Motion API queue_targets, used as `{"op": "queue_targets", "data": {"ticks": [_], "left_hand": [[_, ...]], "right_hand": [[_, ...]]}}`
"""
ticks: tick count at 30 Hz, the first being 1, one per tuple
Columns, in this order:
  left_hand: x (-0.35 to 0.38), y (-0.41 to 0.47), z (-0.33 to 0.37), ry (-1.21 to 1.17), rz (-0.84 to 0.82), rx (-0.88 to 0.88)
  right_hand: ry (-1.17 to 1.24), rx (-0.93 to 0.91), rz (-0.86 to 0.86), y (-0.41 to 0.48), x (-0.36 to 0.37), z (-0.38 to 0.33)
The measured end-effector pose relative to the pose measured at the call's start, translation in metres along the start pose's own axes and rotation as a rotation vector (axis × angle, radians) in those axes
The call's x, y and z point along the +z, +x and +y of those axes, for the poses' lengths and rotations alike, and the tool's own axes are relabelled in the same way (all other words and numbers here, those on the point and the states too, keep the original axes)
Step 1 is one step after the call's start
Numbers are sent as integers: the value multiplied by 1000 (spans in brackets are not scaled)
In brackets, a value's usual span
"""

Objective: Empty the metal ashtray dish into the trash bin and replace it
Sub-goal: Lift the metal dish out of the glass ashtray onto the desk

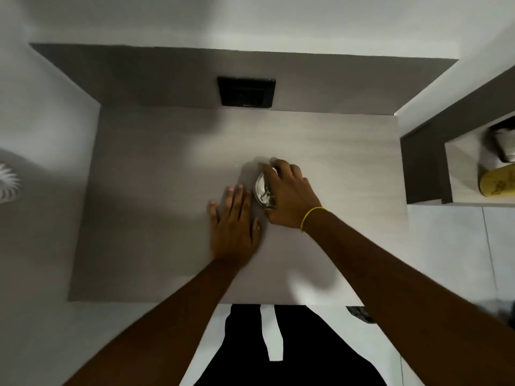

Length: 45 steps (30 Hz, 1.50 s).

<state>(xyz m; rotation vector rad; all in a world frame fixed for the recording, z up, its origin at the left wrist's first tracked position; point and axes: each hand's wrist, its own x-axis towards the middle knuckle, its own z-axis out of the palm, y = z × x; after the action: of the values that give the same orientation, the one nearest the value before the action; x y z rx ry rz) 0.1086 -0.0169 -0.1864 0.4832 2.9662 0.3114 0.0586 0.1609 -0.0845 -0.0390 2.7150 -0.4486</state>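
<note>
A small round metal ashtray dish (261,190) sits on the pale table top (167,190), right of centre. My right hand (289,196) lies over it from the right, fingers curled around its rim, and hides most of it. Bits of pale debris show inside the dish. My left hand (234,227) rests flat on the table just left of the dish, fingers spread and holding nothing. No trash bin is in view.
A black square wall plate (246,91) sits on the grey panel behind the table. At the right, a lower shelf (462,174) holds a yellow object (498,182) and a white item. A white fan-like shape (8,182) shows at the far left.
</note>
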Motion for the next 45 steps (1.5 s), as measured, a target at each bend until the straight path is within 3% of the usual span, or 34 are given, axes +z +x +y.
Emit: {"op": "queue_targets", "data": {"ticks": [5, 18, 27, 33, 45], "left_hand": [[-4, -2, 4, -44, 12, -20], [-5, -2, 5, -62, 14, -30], [-3, -3, 4, -12, 71, -8], [-3, -3, 4, -1, 90, -10], [-3, -3, 5, 19, 75, -10]], "right_hand": [[-131, 6, -132, 15, -13, -4], [-123, -54, -138, 8, -19, -4], [148, 84, 81, -16, -34, 40], [115, 295, 88, -32, -25, 83], [-65, 283, 118, -40, 13, 96]]}}
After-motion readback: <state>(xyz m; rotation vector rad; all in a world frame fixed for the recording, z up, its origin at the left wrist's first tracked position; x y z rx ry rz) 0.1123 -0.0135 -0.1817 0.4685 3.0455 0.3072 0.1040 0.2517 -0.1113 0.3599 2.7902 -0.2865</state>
